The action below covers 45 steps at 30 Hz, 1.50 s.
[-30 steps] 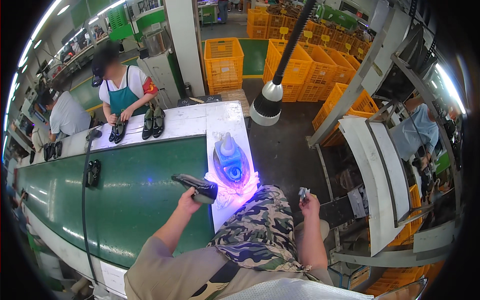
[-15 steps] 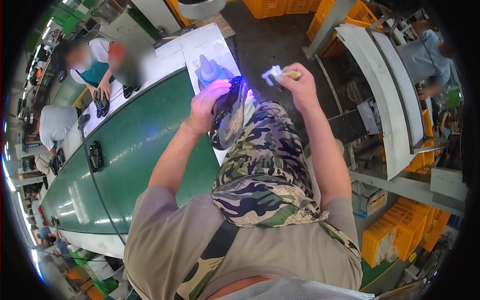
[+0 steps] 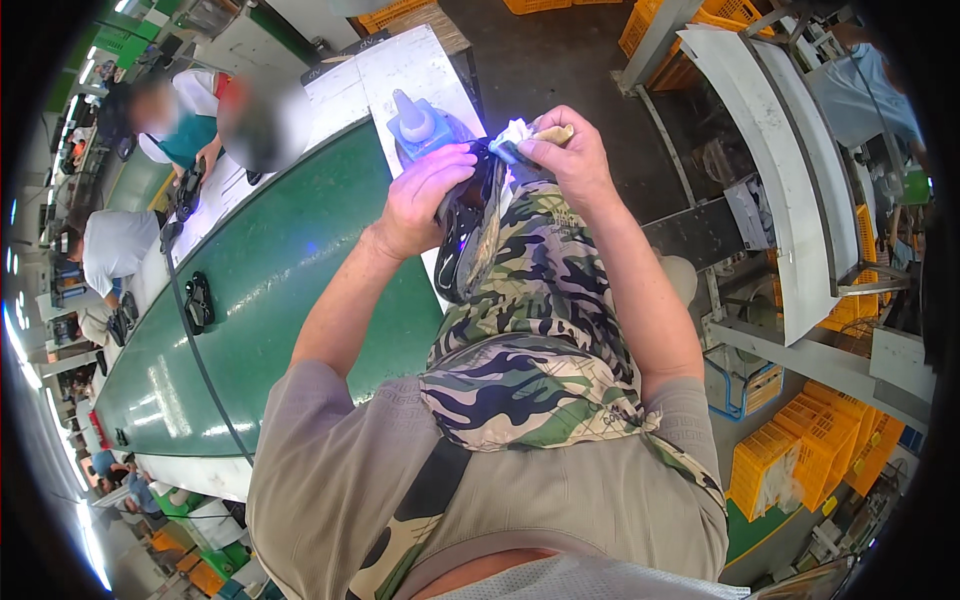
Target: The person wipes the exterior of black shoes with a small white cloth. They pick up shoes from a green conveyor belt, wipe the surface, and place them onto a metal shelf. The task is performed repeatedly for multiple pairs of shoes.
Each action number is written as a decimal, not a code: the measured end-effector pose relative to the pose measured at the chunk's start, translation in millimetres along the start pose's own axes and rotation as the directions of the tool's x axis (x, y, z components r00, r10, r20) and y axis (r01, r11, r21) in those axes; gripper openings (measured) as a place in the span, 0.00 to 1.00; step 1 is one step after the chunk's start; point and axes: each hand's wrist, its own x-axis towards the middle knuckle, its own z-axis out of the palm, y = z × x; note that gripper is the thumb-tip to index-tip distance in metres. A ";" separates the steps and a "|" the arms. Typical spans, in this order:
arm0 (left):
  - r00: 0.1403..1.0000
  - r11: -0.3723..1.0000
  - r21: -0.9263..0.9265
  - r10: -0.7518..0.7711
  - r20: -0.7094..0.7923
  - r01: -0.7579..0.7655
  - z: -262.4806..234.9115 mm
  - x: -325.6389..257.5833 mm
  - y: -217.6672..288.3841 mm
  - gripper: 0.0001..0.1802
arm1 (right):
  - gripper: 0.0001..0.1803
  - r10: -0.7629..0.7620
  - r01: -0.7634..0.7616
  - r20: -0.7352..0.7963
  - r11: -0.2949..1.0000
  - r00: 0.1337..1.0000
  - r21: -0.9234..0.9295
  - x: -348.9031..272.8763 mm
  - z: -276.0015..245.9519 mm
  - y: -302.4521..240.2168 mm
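From my distant seat I see pale characters on a dark flat case (image 3: pixel 318 72) by the far end of the white tabletop (image 3: pixel 418 52), too small for me to read surely. The camouflage apron (image 3: pixel 540 320) carries small dark lettering near its right edge (folds bend it), only partly legible.

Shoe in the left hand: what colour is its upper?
The shoe upper is glossy black, best seen in the head view.

The bottle (image 3: pixel 420 125) stands beyond the shoe (image 3: pixel 462 225), the belt (image 3: pixel 270 280) to their left, crates (image 3: pixel 820 440) to their right.
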 end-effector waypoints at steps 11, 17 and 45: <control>0.965 0.970 -0.027 -0.235 0.117 0.240 23.5 -3.2 -1.2 0.25 | 0.11 0.116 -0.135 0.091 0.961 0.989 0.242 -28.8 3.4 -19.3; 0.902 0.942 -0.012 -0.317 0.293 0.335 23.2 -2.9 0.4 0.28 | 0.10 0.064 -0.065 0.134 0.998 0.989 0.006 -28.9 2.4 -46.6; 0.339 -0.230 -0.394 -0.246 0.908 0.890 11.5 -15.8 -4.3 0.45 | 0.12 -0.164 0.204 0.173 0.947 0.971 -0.250 -22.0 -8.6 -17.2</control>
